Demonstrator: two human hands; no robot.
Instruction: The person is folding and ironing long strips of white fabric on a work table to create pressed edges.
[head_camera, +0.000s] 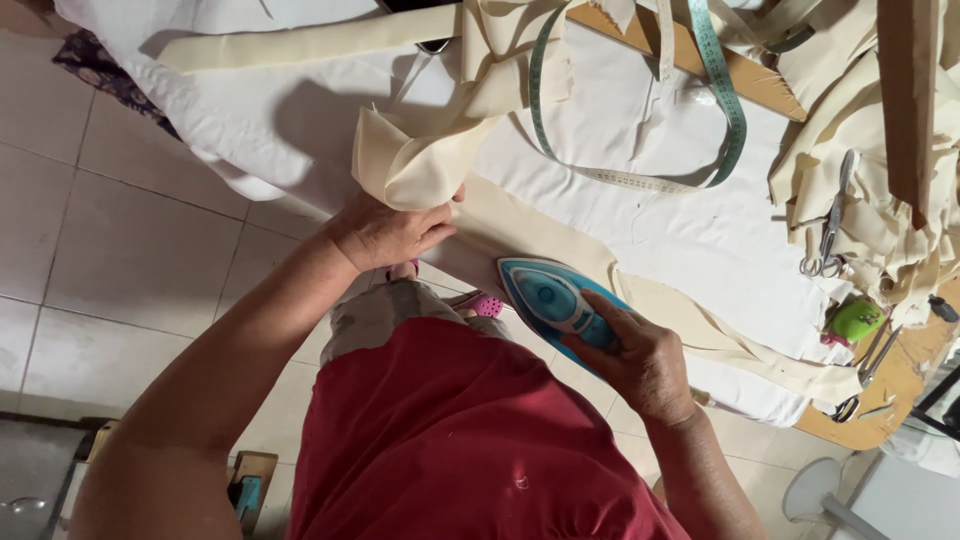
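Note:
My right hand grips the handle of a turquoise and white iron, which rests on a long cream fabric strip lying across the white-covered table. My left hand pinches a bunched fold of cream cloth at the table's near edge, to the left of the iron. The strip runs from under my left hand to the right, past the iron. My red garment fills the lower middle of the view.
A green measuring tape loops over the white cover. Scissors lie beside a pile of cream cloth at the right. A green round object and a second pair of scissors sit near the wooden table corner. Tiled floor lies to the left.

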